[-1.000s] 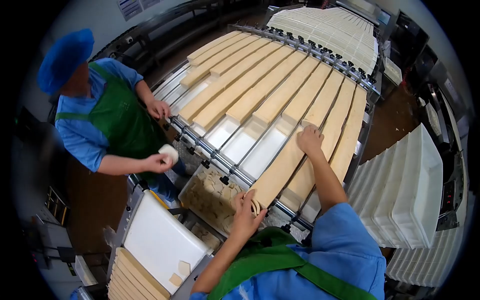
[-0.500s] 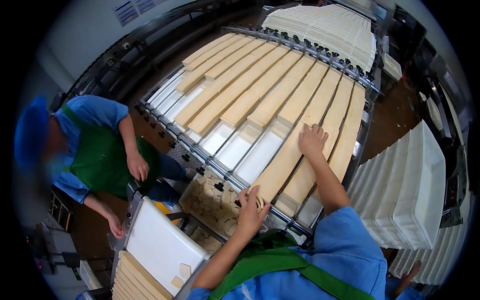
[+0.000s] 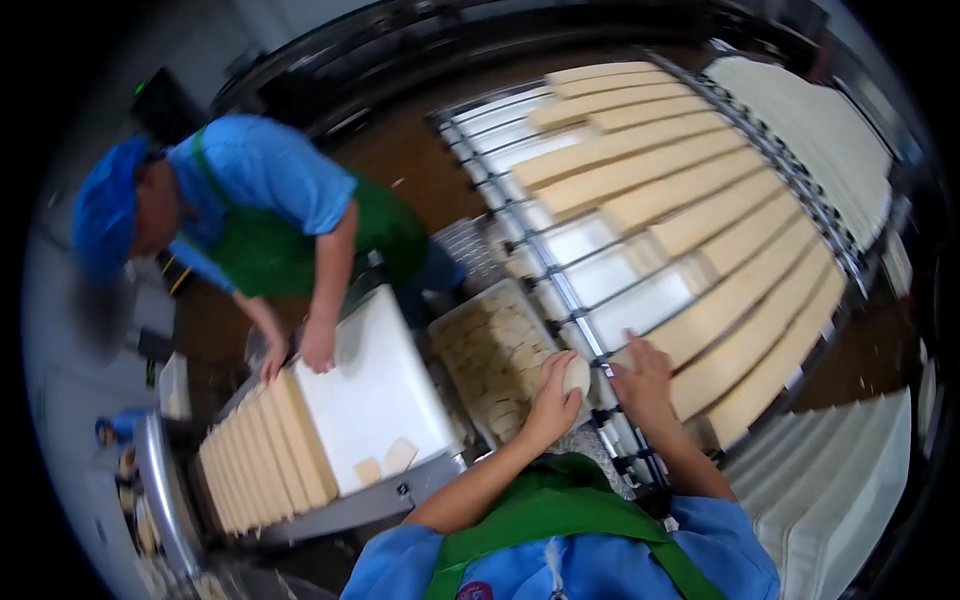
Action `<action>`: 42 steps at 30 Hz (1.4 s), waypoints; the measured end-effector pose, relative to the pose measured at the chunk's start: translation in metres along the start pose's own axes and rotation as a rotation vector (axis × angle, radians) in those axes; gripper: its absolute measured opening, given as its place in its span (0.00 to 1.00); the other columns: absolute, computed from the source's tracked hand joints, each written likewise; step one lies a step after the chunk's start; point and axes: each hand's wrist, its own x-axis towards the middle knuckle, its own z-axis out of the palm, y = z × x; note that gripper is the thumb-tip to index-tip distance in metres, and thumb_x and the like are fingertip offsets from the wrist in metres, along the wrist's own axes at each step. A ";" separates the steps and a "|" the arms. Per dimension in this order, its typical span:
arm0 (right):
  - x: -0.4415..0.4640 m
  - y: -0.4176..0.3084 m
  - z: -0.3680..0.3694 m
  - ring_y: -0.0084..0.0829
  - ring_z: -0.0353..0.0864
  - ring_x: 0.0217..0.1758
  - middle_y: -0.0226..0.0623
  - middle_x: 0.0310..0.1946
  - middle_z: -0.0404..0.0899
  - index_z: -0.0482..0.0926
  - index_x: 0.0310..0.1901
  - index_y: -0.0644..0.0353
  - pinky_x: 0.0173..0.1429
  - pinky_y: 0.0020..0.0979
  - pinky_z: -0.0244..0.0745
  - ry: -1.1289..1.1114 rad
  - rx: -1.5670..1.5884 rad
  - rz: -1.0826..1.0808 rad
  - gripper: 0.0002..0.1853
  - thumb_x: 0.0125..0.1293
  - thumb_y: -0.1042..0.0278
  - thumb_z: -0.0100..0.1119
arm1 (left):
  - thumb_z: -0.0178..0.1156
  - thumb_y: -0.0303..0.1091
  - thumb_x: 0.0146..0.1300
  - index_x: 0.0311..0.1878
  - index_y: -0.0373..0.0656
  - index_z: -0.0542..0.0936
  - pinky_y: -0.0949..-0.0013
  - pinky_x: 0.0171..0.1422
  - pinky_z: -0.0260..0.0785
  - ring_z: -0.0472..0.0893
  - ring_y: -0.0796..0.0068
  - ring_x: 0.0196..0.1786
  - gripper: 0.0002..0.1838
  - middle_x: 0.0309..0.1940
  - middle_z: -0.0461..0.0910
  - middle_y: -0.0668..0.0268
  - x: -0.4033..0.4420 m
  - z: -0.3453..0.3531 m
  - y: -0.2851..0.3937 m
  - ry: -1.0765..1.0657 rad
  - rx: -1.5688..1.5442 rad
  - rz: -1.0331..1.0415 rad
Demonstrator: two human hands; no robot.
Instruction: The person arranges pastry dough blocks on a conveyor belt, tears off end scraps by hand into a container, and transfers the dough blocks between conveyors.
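My left hand (image 3: 550, 408) is closed around a few pale, rounded slices (image 3: 577, 376), above the edge of a bin of similar slices (image 3: 500, 345). My right hand (image 3: 645, 382) has its fingers apart and rests at the near end of a long, pale-yellow bar (image 3: 715, 315) on the slotted rack. Its fingers are slightly blurred. Several more such bars (image 3: 690, 185) lie side by side in the white lanes (image 3: 635, 310), their near ends uneven.
To the left, a co-worker (image 3: 270, 200) bends over a white chute (image 3: 370, 370) with both hands by a row of bars (image 3: 265, 455). Two loose slices (image 3: 400, 455) lie on the chute. White stacked trays (image 3: 830, 490) stand at the right; a metal rail (image 3: 560, 285) edges the rack.
My view has turned left. My left hand has moved off the bar's end towards the bin with slices; my right hand has slid back to the bars' near end. The co-worker now leans over the chute.
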 end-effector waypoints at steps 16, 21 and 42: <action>-0.006 0.012 0.047 0.45 0.65 0.65 0.42 0.67 0.64 0.85 0.36 0.50 0.66 0.46 0.56 0.009 -0.311 0.243 0.07 0.56 0.69 0.60 | 0.54 0.24 0.64 0.65 0.42 0.63 0.70 0.52 0.71 0.74 0.69 0.50 0.25 0.59 0.61 0.56 -0.114 -0.125 -0.040 0.334 -0.045 -0.323; 0.009 -0.038 0.055 0.43 0.65 0.65 0.43 0.63 0.68 0.80 0.43 0.55 0.67 0.48 0.51 -0.051 -0.122 0.024 0.11 0.59 0.71 0.54 | 0.54 0.23 0.63 0.55 0.42 0.72 0.71 0.47 0.72 0.75 0.71 0.47 0.17 0.50 0.69 0.59 -0.180 -0.192 -0.050 0.785 0.070 -0.325; 0.065 -0.360 0.191 0.44 0.69 0.61 0.41 0.52 0.77 0.82 0.39 0.56 0.65 0.46 0.56 -0.342 0.489 -0.489 0.09 0.54 0.73 0.59 | 0.75 0.34 0.39 0.57 0.32 0.61 0.51 0.58 0.66 0.69 0.40 0.54 0.43 0.51 0.64 0.43 -0.348 -0.381 -0.149 1.090 0.520 -1.045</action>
